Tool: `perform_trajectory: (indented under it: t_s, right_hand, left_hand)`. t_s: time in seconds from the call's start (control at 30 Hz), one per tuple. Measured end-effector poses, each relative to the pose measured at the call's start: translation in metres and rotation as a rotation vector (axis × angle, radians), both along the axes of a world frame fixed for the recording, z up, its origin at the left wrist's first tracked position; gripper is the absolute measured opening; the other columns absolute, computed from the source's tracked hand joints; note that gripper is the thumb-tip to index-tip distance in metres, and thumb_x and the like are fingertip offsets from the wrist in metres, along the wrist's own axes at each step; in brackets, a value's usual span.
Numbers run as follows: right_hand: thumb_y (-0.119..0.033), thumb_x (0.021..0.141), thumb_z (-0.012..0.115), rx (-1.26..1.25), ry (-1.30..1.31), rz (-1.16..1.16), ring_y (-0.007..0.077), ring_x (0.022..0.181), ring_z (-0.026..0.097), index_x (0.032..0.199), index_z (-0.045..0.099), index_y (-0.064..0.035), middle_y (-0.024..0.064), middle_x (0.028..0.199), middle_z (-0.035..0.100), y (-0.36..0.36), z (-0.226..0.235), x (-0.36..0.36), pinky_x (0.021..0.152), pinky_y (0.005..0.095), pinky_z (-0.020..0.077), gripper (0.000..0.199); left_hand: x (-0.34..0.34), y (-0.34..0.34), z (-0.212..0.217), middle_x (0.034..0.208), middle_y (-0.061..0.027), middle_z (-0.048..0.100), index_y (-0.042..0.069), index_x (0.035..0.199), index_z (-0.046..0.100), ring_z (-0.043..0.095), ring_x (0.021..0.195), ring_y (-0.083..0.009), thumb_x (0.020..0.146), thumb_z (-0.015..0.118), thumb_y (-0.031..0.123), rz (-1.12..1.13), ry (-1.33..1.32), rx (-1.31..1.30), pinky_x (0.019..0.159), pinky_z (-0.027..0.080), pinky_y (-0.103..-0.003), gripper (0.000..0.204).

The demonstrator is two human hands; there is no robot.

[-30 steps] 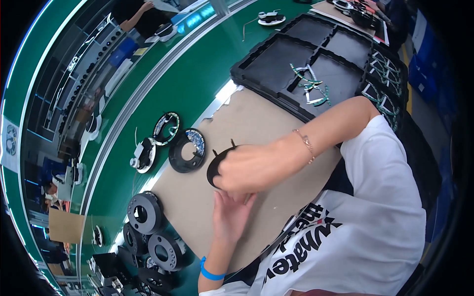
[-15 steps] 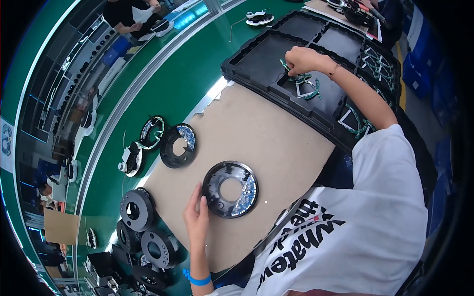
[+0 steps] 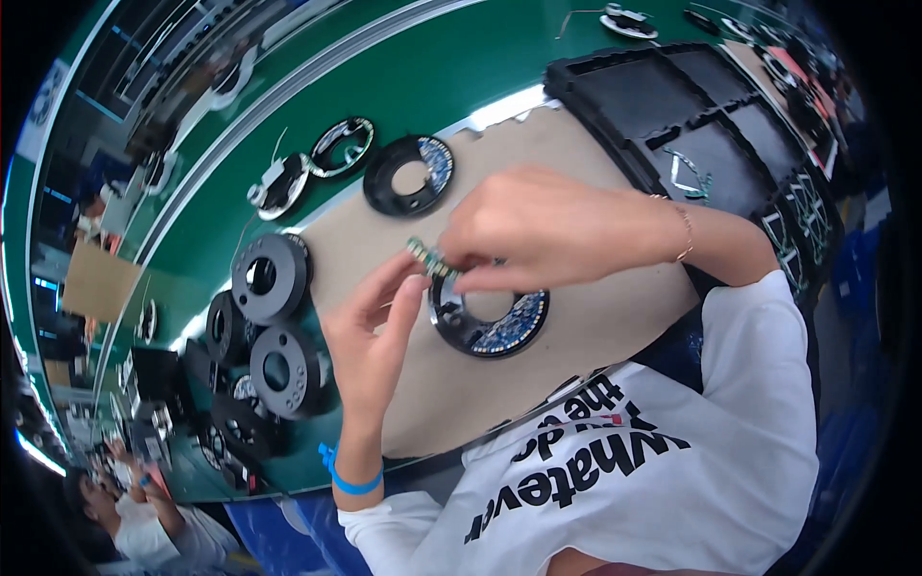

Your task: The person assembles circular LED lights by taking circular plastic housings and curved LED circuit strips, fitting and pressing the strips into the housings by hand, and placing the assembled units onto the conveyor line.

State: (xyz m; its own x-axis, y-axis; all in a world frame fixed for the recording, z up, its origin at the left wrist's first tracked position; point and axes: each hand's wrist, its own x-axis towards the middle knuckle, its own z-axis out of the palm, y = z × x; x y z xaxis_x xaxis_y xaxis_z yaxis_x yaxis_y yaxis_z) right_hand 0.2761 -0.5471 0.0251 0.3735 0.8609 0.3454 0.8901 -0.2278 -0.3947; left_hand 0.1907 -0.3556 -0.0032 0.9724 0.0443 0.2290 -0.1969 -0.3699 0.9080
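From the head camera, your right hand [image 3: 547, 226] pinches a small green strip [image 3: 429, 259] at its fingers, just above the black ring [image 3: 490, 322] lying flat on the brown mat [image 3: 595, 317]. Your left hand [image 3: 370, 336] has loosely spread fingers touching the strip's lower end, likely steadying it over the ring's rim. Spare rings [image 3: 264, 278] are stacked left on the green worktop [image 3: 432, 86]; a black tray [image 3: 663, 96] sits beyond.

A single head-worn fisheye view looks steeply down, close over the cardboard mat [image 3: 576, 173], the green bench curving away beyond it toward the picture's top.
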Motion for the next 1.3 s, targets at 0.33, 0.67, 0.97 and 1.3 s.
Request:
perform_trajectory:
  t_s: [0.33, 0.67, 0.97, 1.3]
  right_hand:
    - [-0.016, 0.078, 0.062, 0.047, -0.01, 0.115, 0.0324, 0.064, 0.057, 0.079, 0.06, 0.0002, 0.0134, 0.072, 0.059, 0.039, -0.003, -0.006, 0.056, 0.0388, 0.045, 0.016]
    - [-0.005, 0.078, 0.054, -0.029, 0.854, 0.363, 0.0081, 0.08, 0.051, 0.137, 0.031, -0.0087, 0.0052, 0.116, 0.051, 0.012, -0.054, 0.041, 0.067, 0.0244, 0.0429, 0.064]
    - [-0.012, 0.083, 0.062, 0.136, 0.932, 0.684, 0.0154, 0.097, 0.05, 0.102, 0.067, -0.004, 0.0069, 0.112, 0.051, 0.015, -0.072, 0.046, 0.076, 0.0249, 0.0446, 0.022]
    - [-0.013, 0.084, 0.061, 0.088, 1.03, 0.068, 0.0054, 0.055, 0.049, 0.093, 0.065, 0.0011, 0.0006, 0.066, 0.057, -0.001, -0.077, 0.076, 0.049, 0.0192, 0.0408, 0.017]
  left_hand:
    - [-0.017, 0.021, 0.002, 0.09, -0.0082, 0.064, -0.007, 0.099, 0.06, 0.062, 0.077, -0.0119, 0.089, 0.055, 0.007, 0.074, 0.051, -0.111, 0.067, 0.051, -0.023, 0.018]
    - [-0.009, 0.003, 0.011, 0.096, -0.0099, 0.063, -0.005, 0.103, 0.057, 0.063, 0.075, -0.0123, 0.092, 0.048, 0.009, 0.083, 0.019, -0.213, 0.063, 0.052, -0.023, 0.019]
    - [0.002, 0.005, 0.002, 0.095, -0.0126, 0.063, -0.006, 0.1, 0.057, 0.061, 0.069, -0.0129, 0.092, 0.05, 0.009, -0.011, -0.04, -0.22, 0.061, 0.052, -0.024, 0.018]
    - [0.043, 0.018, -0.057, 0.076, -0.0046, 0.065, -0.002, 0.088, 0.064, 0.059, 0.066, -0.0097, 0.087, 0.056, 0.008, 0.057, 0.297, 0.026, 0.06, 0.048, -0.023, 0.013]
